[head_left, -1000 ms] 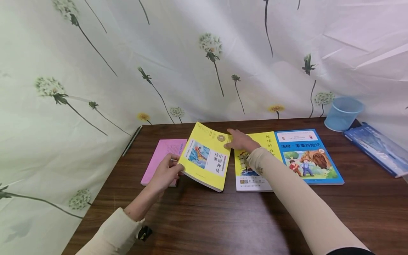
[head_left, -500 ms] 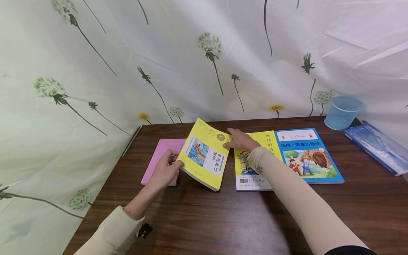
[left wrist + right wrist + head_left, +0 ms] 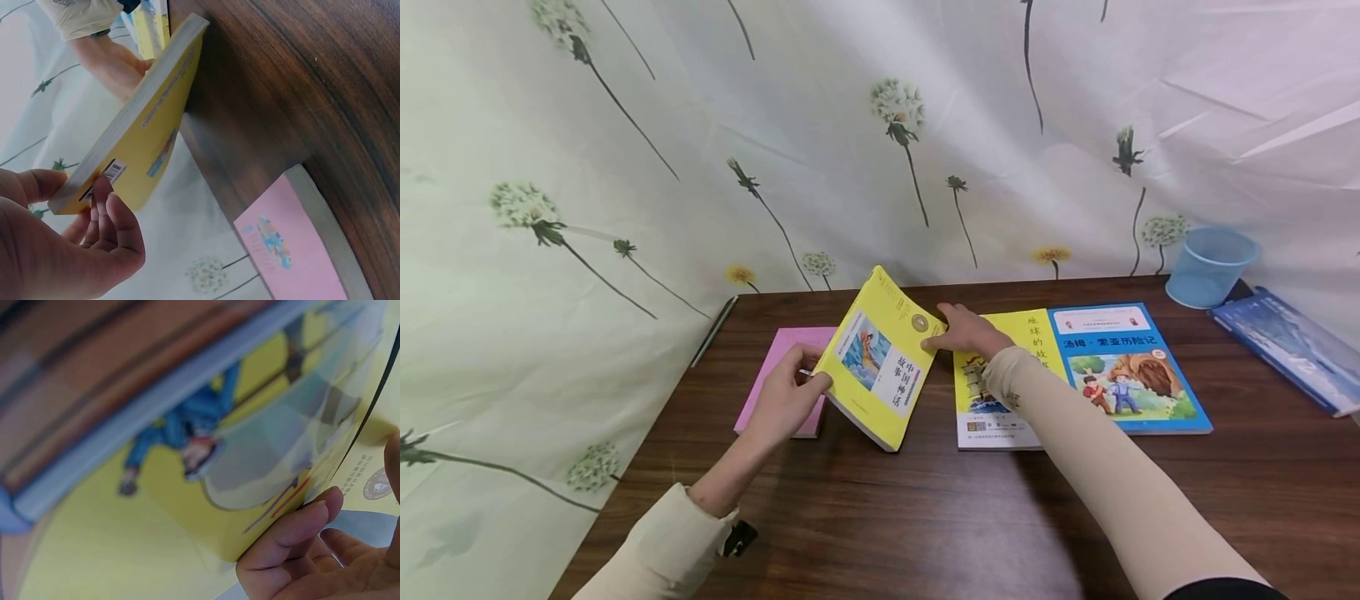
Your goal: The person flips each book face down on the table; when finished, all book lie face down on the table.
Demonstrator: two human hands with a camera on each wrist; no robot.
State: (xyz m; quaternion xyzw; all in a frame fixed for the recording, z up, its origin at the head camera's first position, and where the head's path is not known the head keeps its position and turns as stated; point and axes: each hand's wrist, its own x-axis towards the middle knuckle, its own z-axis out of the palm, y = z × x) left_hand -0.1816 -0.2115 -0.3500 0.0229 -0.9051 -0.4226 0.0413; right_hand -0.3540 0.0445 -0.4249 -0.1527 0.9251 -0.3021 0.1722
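A yellow paperback book with a blue picture is held tilted above the table in the head view. My left hand pinches its lower left corner, thumb on the cover. In the left wrist view, the left fingers lie against the barcode on the back cover. At the upper right edge, my right hand grips the same book between thumb and fingers. Under the right forearm lies a second yellow book with a ship, partly hidden. A pink book lies behind the left hand.
A blue picture book lies against the ship book's right side. Farther right are a light blue cup and another blue book. A thin dark strip lies along the table's left edge. A flowered curtain hangs behind the table.
The held yellow book has tilted more steeply. Its top corner has risen and its lower right corner has shifted left. My left hand has risen slightly; the right has barely moved.
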